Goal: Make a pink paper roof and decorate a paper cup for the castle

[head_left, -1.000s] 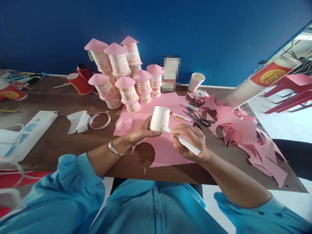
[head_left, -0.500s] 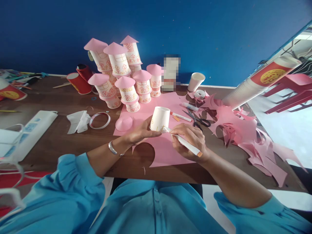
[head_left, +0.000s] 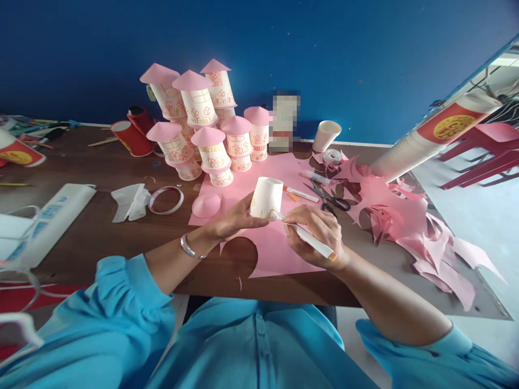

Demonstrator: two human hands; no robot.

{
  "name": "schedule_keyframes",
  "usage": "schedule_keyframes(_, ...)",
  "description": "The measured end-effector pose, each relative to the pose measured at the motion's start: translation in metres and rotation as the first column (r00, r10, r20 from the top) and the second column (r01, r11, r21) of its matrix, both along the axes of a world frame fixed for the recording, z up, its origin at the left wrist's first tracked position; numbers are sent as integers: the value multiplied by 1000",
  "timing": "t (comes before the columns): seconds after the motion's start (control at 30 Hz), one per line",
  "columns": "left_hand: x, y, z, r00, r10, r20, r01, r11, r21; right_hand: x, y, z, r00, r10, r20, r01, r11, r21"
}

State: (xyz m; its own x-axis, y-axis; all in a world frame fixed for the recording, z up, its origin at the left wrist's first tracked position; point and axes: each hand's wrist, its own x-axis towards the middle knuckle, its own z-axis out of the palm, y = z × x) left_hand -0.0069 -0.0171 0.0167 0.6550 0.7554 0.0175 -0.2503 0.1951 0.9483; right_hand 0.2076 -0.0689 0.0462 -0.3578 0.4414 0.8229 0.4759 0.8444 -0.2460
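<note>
At frame centre, the left hand (head_left: 233, 220) grips an inverted paper cup (head_left: 266, 198). The right hand (head_left: 318, 232) has its fingers closed on a marker (head_left: 305, 237), tip touching the cup's lower edge, above the pink sheet (head_left: 279, 249).

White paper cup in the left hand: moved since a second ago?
No. The white paper cup sits at the same spot against the black scissors on the pink sheet.

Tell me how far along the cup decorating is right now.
Done: a stack of decorated cups with pink cone roofs stands at the wall. In hand: the left hand steadies an upturned white cup while the right hand puts a marker to its lower edge; only a few orange lines show. Left: the rest of its drawing, and its roof; one pink cone lies loose beside it.
</note>
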Motion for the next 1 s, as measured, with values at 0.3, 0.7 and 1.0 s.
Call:
schedule_keyframes(0.3, 0, 1, -2, 1000, -15, 23, 14, 999, 33, -1, 0, 1, 1000, 0, -2, 0, 1000, -2)
schedule_keyframes(0.7, -1, 2, -5, 999, -37, 21, 37, 999, 22, -1, 0, 2, 1000, -18, -3, 18, 1000, -5)
schedule_keyframes(1.0, -1, 2, -3, 999, -48, -15, 48, 999, 7, -1, 1, 1, 1000, -6, 12, 6, 1000, -9)
